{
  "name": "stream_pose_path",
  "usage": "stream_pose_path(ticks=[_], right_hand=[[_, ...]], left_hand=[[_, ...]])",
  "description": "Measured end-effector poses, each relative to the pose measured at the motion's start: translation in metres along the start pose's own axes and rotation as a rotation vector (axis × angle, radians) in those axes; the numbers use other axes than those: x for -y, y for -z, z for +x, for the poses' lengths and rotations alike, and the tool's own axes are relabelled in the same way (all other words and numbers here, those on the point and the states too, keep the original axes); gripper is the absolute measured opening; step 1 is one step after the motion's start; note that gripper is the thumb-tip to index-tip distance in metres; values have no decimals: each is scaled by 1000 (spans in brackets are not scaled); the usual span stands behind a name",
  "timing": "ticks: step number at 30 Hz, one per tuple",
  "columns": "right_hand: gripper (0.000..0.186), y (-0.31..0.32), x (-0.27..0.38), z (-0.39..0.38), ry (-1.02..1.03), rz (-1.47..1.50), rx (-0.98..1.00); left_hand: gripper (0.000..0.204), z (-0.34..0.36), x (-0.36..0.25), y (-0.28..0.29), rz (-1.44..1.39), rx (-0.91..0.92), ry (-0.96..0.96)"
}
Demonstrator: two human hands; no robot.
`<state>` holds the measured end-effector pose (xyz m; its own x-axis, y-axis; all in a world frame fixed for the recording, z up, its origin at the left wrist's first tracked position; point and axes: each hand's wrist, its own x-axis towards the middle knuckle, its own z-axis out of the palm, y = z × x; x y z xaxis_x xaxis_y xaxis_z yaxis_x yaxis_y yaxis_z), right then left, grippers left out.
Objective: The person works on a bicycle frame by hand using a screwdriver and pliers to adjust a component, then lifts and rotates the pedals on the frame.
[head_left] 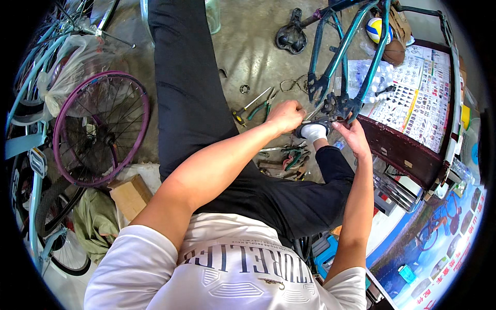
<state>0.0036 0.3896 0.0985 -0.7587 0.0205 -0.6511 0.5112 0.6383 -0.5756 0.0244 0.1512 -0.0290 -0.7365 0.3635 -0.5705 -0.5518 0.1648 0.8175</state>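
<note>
A teal bicycle frame (356,57) reaches down from the top right, with a dark rear derailleur (337,106) at its end. My left hand (287,116) is closed in a fist just left of it. From that fist a thin metal tool (314,111) points at the derailleur; the grip is hidden in my fingers. On the derailleur's other side, my right hand (354,137) pinches its lower part between thumb and fingers. Beneath it is my foot in a white sock (313,132) and a dark slipper.
On the concrete floor lie a screwdriver (250,107), pliers (264,106), a small ring (244,89) and a pile of tools (294,157). A purple-rimmed wheel (101,129) and a cardboard box (130,196) are at left. At right stands a dark red table (398,150) bearing a printed sheet.
</note>
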Motion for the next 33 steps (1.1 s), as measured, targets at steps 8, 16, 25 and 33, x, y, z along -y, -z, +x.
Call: stream_pose_path(ticks=[8,16,25,33], right_hand=[[39,-4,8,11,65,-430,-33],[44,-44,-29,8,411,-936,-433],[26,-12,-16,5,125,-83,22],[30,-23,-1,3,176,-660,-177]], left_hand=[[42,3,8,-1,32,-97,-29],[37,3,5,0,-24,-28,26],[38,4,9,-1,-25,-22,-5],[38,2,7,4,-10,-38,34]])
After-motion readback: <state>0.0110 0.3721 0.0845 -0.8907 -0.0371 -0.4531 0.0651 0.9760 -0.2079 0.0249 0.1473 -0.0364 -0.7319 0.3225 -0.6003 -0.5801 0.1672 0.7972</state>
